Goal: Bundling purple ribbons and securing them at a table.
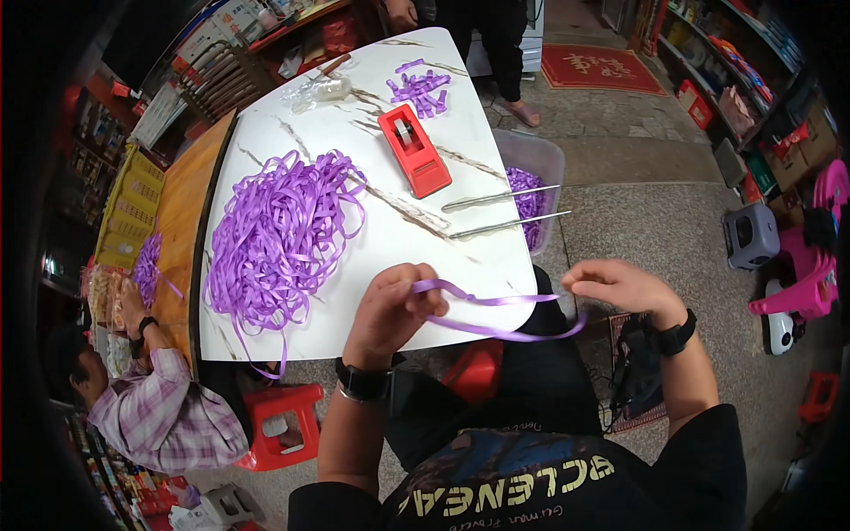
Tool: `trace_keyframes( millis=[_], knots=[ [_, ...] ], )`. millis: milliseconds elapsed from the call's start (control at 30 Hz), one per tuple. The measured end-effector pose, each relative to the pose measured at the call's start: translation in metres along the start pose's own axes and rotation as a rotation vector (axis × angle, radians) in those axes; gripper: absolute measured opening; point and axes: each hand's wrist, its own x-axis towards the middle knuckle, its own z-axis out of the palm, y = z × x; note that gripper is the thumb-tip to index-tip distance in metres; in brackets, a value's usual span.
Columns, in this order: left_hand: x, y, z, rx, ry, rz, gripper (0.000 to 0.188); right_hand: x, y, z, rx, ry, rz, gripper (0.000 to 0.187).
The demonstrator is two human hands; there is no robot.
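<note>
My left hand [392, 307] is closed on a purple ribbon [518, 300] over the table's near right edge. From there two strands run to the right, the lower one sagging in a curve. At their far end my right hand [624, 290] pinches with thumb and forefinger where the upper strand reaches the fingertips. A big tangled heap of purple ribbon [282, 239] lies on the white table [372, 257], left of my left hand. Ahead stands a red tape dispenser [416, 150]. Two thin metal rods [505, 196] stick out past the right edge.
Short purple ribbon pieces [420, 88] and a clear plastic bag [320, 91] lie at the table's far end. A clear bin [551, 159] with purple ribbon stands to the right. At left, a co-worker in a plaid shirt [164, 407] sits at a wooden table [190, 217]; another person [500, 49] stands ahead.
</note>
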Motion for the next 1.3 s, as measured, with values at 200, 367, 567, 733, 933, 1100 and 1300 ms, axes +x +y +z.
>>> trace_keyframes(
  millis=[200, 367, 567, 733, 933, 1100, 1300],
  knots=[
    [0.021, 0.003, 0.036, 0.183, -0.247, -0.244, 0.028, 0.017, -0.056, 0.040, -0.081, -0.023, -0.488, 0.032],
    [0.026, 0.014, 0.051, 0.276, -0.217, -0.347, 0.025, 0.027, -0.068, 0.049, -0.002, -0.252, -0.452, 0.032],
    [0.021, 0.008, 0.033, 0.216, -0.155, -0.230, 0.024, 0.030, -0.054, 0.051, 0.013, -0.369, -0.339, 0.023],
    [0.020, 0.011, 0.031, 0.218, -0.048, -0.154, 0.023, 0.026, -0.040, 0.053, 0.063, -0.377, -0.324, 0.019],
    [0.007, 0.021, 0.010, 0.213, 0.030, -0.059, 0.027, 0.007, -0.038, 0.045, 0.178, -0.258, -0.165, 0.019],
    [-0.011, 0.025, -0.023, 0.126, 0.106, -0.042, 0.033, -0.002, -0.026, 0.034, 0.307, -0.138, -0.205, 0.021],
    [-0.017, 0.011, -0.036, -0.012, 0.122, 0.041, 0.036, -0.007, -0.020, 0.019, 0.557, -0.063, -0.316, 0.018]
  ],
)
